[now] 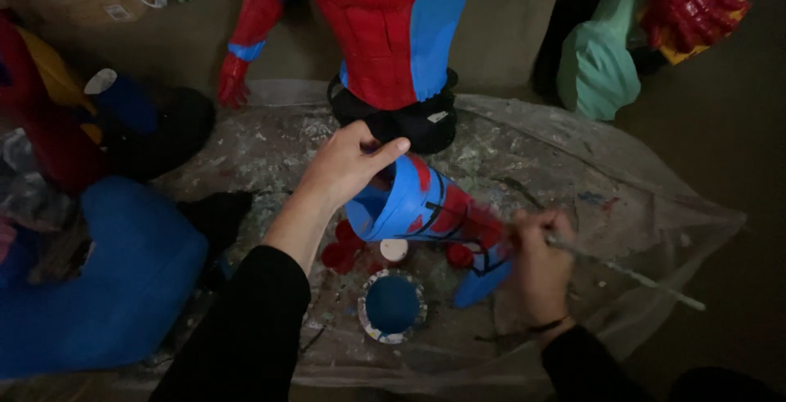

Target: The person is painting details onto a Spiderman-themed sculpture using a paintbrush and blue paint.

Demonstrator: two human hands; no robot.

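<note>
Painting a papier-mâché leg over a plastic sheet, torso figure standing behind.
Left hand clamped on the blue-red leg at its open top; right hand closed round a thin brush. Wet paint could smear under the grip; blue paint cup (right below) could tip.

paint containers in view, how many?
2. An open tub of blue paint sits on the plastic sheet between the forearms; a small white-capped pot stands just above it. More may hide behind the figure's leg.

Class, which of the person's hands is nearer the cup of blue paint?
Right. The right hand with the brush is beside the cup of blue paint; the left hand is higher, gripping the leg piece.
</note>
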